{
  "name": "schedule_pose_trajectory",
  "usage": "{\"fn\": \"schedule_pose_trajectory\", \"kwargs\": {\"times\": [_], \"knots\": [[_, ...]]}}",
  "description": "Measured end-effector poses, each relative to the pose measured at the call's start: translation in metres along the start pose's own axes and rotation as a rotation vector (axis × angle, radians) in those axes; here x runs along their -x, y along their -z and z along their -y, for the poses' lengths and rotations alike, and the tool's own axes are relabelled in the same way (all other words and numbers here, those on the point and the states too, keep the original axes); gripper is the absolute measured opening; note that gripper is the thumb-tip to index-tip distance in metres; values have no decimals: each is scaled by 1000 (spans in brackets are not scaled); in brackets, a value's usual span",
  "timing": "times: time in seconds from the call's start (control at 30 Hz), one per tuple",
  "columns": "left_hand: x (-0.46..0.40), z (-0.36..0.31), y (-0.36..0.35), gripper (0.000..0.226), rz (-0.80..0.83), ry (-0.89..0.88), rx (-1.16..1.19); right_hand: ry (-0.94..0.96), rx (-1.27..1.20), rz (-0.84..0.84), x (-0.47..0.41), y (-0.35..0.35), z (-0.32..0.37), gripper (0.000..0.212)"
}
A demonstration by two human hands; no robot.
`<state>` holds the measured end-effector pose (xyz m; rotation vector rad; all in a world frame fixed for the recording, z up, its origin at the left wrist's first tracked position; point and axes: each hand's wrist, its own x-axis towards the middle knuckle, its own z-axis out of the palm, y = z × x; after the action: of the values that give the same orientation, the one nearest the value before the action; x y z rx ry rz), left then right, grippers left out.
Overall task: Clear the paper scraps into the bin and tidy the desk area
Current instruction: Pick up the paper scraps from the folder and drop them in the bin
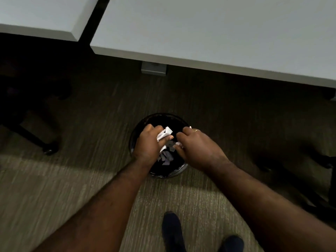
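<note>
A round black bin (160, 117) with a dark liner stands on the carpet below the desk edge. Both my hands hover over its mouth. My left hand (148, 144) is closed around white paper scraps (164, 134) that stick out past the fingers. My right hand (195, 146), with a ring on one finger, is curled around smaller white scraps (179, 143); most of them are hidden by the fingers. Several loose scraps (166, 158) lie inside the bin between my wrists.
A white desk (209, 33) spans the top, with a second desk (40, 15) at the left and a dark gap between them. A grey bracket (153, 69) sits under the desk edge. Chair bases (49, 148) stand left and right. My shoes (171, 228) are near the bottom.
</note>
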<state>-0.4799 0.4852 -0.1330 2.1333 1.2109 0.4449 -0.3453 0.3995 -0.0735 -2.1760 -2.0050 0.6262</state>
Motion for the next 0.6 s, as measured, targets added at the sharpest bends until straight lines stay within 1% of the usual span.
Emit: {"fn": "schedule_pose_trajectory", "kwargs": {"times": [0.1,0.23,0.33,0.47,0.6], "knots": [[-5,19,-9,25,23,66,-48,19,-7,65,-17,-16,4,30],[-14,35,-17,27,78,119,-89,26,-17,120,-30,-31,4,34],[-19,42,-22,19,149,151,-77,-3,-24,141,-36,-42,-1,32],[-22,44,-25,46,210,206,-66,-6,-33,151,-40,-51,-8,32],[-24,48,-31,68,223,184,-108,10,-54,145,-40,-50,-14,32]]}}
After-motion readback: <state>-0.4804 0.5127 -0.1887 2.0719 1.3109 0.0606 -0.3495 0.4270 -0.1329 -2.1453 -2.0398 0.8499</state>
